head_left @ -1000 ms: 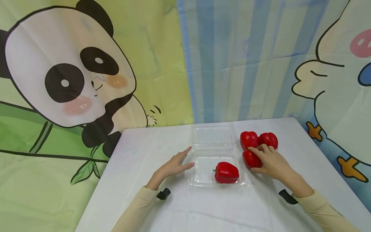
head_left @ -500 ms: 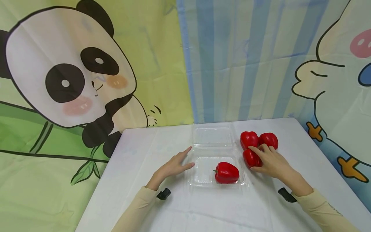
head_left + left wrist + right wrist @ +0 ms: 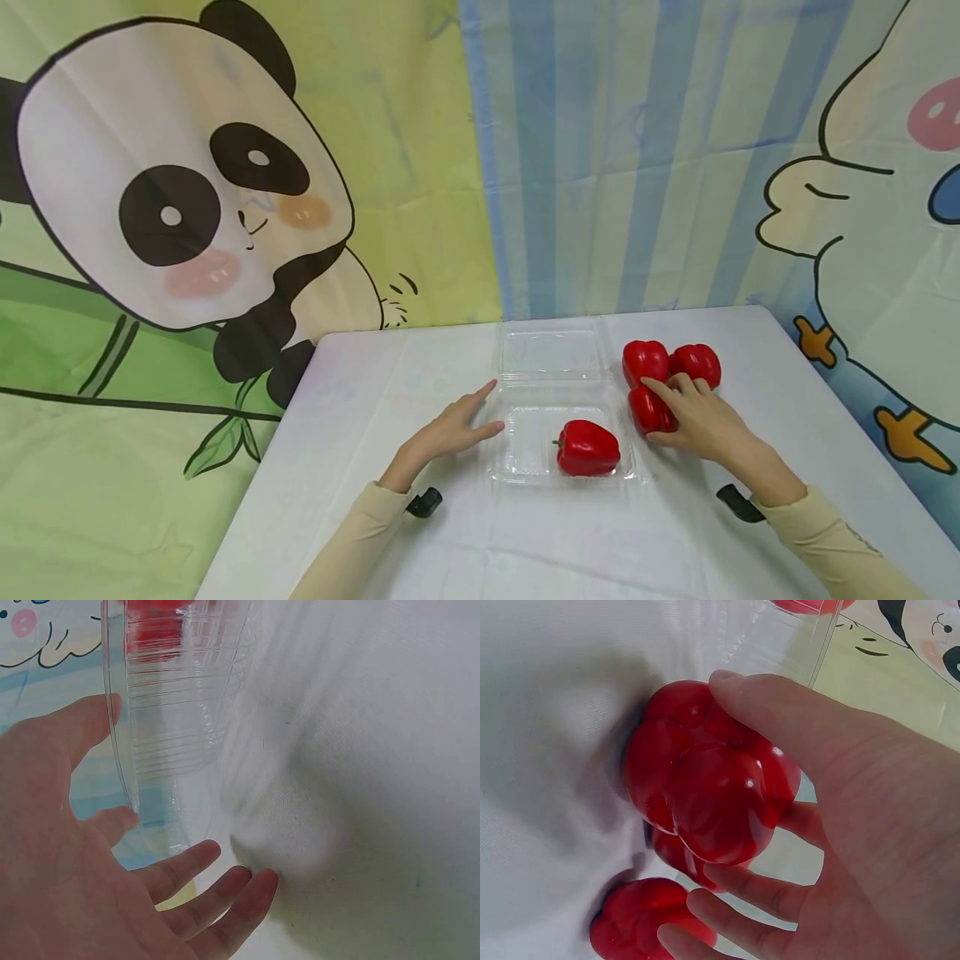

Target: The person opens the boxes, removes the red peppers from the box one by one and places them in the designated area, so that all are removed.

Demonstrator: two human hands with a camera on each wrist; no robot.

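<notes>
My right hand (image 3: 705, 423) grips a red bell pepper (image 3: 648, 408) on the table, thumb on its near side and fingers beyond. In the right wrist view the lobed end of this bell pepper (image 3: 716, 787) faces the camera. Two more red peppers, one at the back left (image 3: 643, 362) and one at the back right (image 3: 697, 364), sit just behind it. With fingers spread, my left hand (image 3: 450, 428) is at the left rim of a clear plastic clamshell box (image 3: 525, 450). Lying in the right part of that box is another red bell pepper (image 3: 588, 447), its stem pointing left.
The box's clear lid (image 3: 551, 350) is folded back flat toward the far edge of the white table (image 3: 570, 550). Behind the table hangs a cartoon-printed curtain (image 3: 420, 167). A black wrist camera (image 3: 738, 503) shows below the right wrist.
</notes>
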